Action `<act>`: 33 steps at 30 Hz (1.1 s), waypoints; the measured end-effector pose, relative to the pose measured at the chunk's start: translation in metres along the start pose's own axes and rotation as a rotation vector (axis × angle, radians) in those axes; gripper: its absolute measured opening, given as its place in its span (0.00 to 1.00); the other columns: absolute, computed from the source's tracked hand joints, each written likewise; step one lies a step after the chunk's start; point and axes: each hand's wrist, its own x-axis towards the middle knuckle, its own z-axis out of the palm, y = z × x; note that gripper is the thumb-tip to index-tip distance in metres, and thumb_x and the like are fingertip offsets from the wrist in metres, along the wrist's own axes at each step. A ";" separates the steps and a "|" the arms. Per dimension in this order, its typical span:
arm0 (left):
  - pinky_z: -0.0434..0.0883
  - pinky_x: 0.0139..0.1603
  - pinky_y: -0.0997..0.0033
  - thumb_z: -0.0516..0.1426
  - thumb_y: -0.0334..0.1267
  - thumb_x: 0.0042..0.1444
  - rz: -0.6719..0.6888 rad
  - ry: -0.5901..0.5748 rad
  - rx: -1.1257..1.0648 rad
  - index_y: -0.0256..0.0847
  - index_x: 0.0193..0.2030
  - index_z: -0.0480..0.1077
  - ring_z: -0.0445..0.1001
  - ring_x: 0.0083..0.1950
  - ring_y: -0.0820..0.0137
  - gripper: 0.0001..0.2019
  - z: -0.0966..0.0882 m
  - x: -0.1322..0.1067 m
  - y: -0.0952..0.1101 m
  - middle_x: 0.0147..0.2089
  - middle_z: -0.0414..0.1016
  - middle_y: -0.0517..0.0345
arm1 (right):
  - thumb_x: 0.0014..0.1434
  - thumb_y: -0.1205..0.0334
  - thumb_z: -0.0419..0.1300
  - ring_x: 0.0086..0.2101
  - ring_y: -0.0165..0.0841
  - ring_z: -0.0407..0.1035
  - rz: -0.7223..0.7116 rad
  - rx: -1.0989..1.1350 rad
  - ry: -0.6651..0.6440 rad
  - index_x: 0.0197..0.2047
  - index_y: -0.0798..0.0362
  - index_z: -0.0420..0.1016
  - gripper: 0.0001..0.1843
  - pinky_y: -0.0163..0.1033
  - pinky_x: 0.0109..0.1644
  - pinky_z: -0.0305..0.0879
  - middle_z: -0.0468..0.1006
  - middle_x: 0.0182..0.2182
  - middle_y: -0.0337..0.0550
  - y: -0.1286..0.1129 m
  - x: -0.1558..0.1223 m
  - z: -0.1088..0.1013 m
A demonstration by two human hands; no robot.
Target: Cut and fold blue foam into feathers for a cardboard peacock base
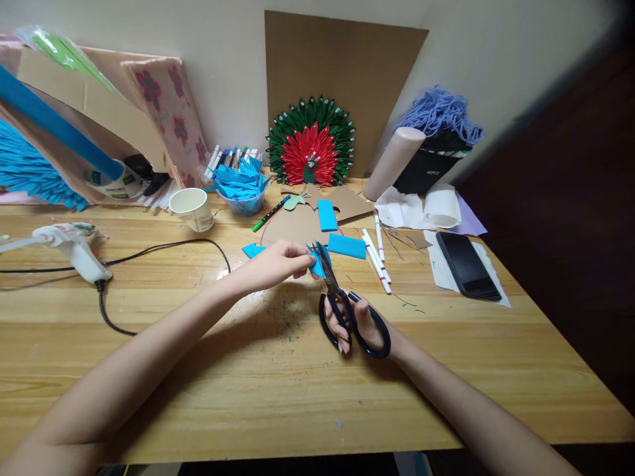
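Between the thumb and fingers of my left hand (285, 264) is a small piece of blue paper (320, 266). My right hand (364, 324) grips black-handled scissors (340, 291), thumb through one loop and fingers through the other. Their blades are parted a little and meet the blue paper beside my left fingertips. Just beyond lie two folded blue paper strips, one flat strip (347, 246) and one upright-lying strip (327, 216). Another blue scrap (253, 250) rests left of my left hand, partly hidden by it.
A glue gun (74, 248) with its cord lies left, near a paper cup (191, 209). A bowl of blue pieces (241, 188) stands behind. White markers (377, 261) and a phone (467, 266) are right. A red-green peacock craft (311, 142) leans against cardboard (342, 73).
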 end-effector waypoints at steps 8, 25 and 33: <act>0.51 0.24 0.74 0.50 0.41 0.53 0.009 0.063 -0.108 0.35 0.23 0.67 0.54 0.22 0.77 0.14 0.000 0.005 -0.009 0.20 0.58 0.63 | 0.43 0.24 0.45 0.15 0.24 0.61 -0.026 -0.044 -0.025 0.36 0.54 0.61 0.39 0.31 0.19 0.61 0.63 0.18 0.31 -0.002 -0.002 0.000; 0.51 0.24 0.74 0.50 0.43 0.54 0.014 0.018 -0.068 0.36 0.25 0.69 0.53 0.22 0.77 0.15 0.003 0.002 -0.009 0.21 0.59 0.62 | 0.44 0.26 0.50 0.11 0.21 0.57 -0.046 -0.106 0.085 0.34 0.54 0.61 0.35 0.26 0.13 0.55 0.60 0.14 0.28 -0.006 -0.003 0.004; 0.54 0.25 0.75 0.53 0.45 0.51 -0.090 -0.149 0.257 0.38 0.19 0.67 0.57 0.22 0.75 0.16 -0.044 -0.010 -0.004 0.20 0.63 0.61 | 0.40 0.24 0.48 0.09 0.23 0.57 -0.034 0.007 0.144 0.32 0.53 0.61 0.38 0.27 0.11 0.55 0.60 0.12 0.27 0.000 0.001 0.001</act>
